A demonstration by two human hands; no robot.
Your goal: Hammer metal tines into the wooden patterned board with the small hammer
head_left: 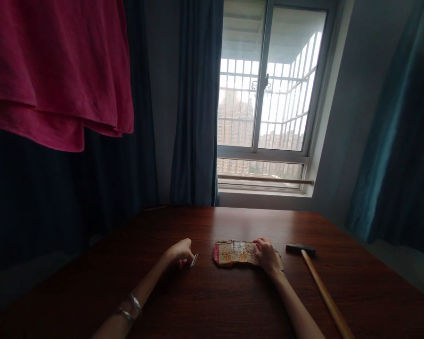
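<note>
My left hand (181,252) is closed around several thin silvery nails (194,260), whose ends stick out on the right side of the fingers. A worn wooden board (238,256), pale with a pink left end and dotted with many small holes, lies flat on the table to the right of that hand. Small upright nails (233,244) seem to stand near its far edge. Over the board's right part, my right hand (266,254) grips it, fingertips at the far edge. Beside the right hand lies a hammer (323,280) with a dark head and wooden handle.
The reddish-brown table (183,301) spreads under everything, up to the wall below a barred window (265,113). Dark blue curtains (198,103) hang on both sides. At the upper left hangs a pink cloth (60,70). A silver bracelet (130,308) circles my left wrist.
</note>
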